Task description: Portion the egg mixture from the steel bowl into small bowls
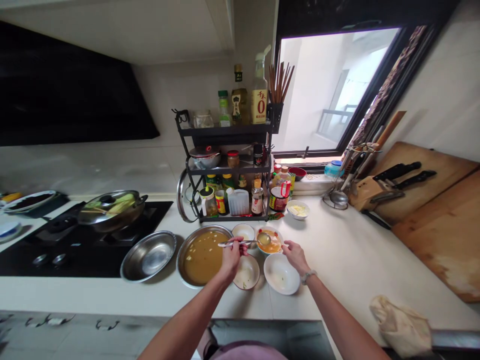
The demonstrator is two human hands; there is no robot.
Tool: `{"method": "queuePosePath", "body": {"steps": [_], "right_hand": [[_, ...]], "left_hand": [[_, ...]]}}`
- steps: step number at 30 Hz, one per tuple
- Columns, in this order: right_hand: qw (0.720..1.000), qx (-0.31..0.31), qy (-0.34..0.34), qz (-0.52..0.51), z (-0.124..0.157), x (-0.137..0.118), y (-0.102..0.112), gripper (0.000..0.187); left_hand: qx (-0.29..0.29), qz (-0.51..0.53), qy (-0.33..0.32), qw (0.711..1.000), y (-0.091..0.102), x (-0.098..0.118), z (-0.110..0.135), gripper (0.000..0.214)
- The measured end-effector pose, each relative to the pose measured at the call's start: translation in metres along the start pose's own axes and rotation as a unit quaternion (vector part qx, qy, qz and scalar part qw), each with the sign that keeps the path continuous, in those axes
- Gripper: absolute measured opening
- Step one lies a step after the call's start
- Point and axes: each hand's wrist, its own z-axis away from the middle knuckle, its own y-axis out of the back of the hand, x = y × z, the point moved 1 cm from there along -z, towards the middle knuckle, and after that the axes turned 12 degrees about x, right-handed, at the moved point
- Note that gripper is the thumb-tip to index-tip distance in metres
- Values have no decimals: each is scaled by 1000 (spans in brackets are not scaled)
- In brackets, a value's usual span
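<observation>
Ladle (264,239) points scoop-first rightward, lying crosswise in the left hand (233,256).

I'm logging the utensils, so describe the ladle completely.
The ladle looks metallic, with a slim handle and a round cup holding yellowish-brown liquid. The left hand grips it by the handle, roughly level; the handle's end points left over the metal basin, and the cup is above the bowl with orange contents. Whether they touch is unclear.
</observation>
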Motion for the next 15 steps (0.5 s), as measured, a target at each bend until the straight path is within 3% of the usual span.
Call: {"method": "queuePosePath", "body": {"steps": [8, 15], "right_hand": [[1000, 1, 3, -11, 1, 0, 2, 37], [1000, -2, 3, -19, 2, -2, 4, 35]], "left_hand": [[7, 48, 15, 999, 15, 25, 8, 21], [68, 26, -25, 997, 65, 53, 14, 28]]}}
